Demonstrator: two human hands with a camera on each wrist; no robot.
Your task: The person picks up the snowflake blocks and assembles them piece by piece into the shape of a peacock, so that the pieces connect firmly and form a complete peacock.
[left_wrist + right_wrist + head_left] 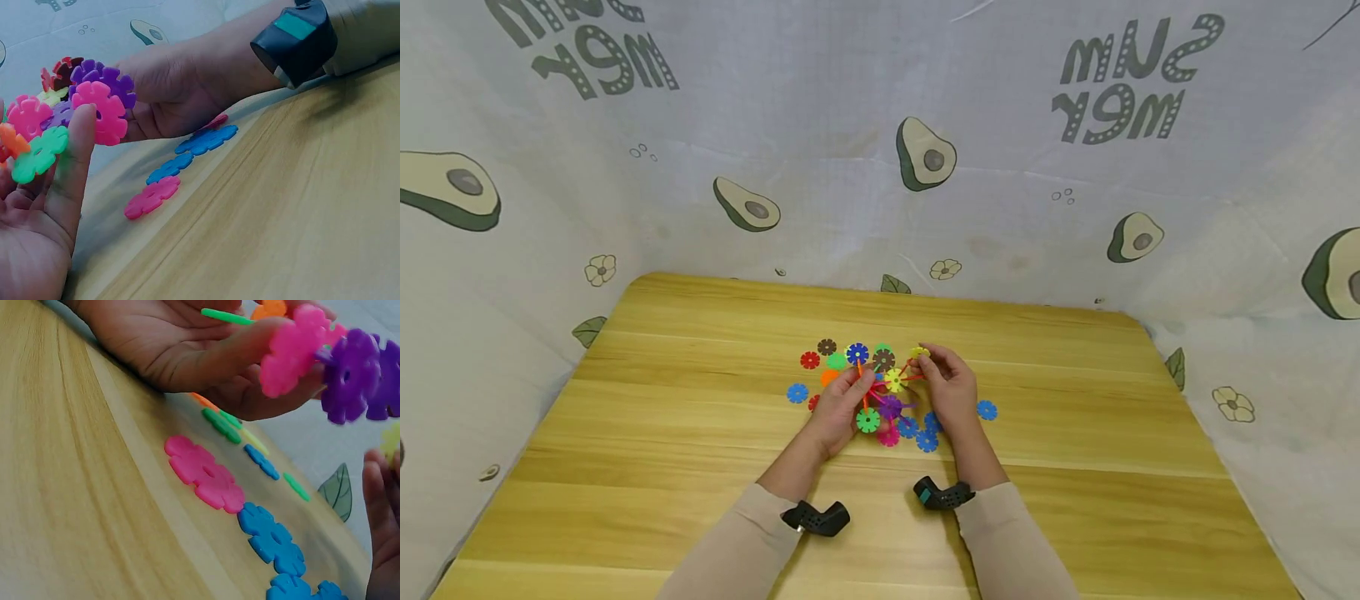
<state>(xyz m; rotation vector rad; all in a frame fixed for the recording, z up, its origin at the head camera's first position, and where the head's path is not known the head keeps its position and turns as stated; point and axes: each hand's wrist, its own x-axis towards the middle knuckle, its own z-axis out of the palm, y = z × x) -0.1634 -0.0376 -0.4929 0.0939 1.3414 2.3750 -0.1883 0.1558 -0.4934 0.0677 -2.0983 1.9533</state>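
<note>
My left hand (837, 412) grips a cluster of interlocked plastic snowflake discs, held over the table. In the head view its green disc (868, 420), purple disc (890, 407) and yellow disc (894, 381) face up. Pink discs (100, 112) and orange pieces show among the fingers in the left wrist view. On the far side of the cluster, my right hand (953, 392) pinches another yellow disc (920, 353) between thumb and fingertips, close beside the cluster's right side. Only part of that yellow disc (391, 439) appears at the edge of the right wrist view.
Loose discs lie around the hands: a red disc (809, 360), a brown disc (827, 347) and a light-blue disc (797, 392) on the left, several blue discs (927, 440) in front, and one blue disc (987, 410) right of the right hand. A printed curtain (850, 150) hangs behind the wooden table (700, 450).
</note>
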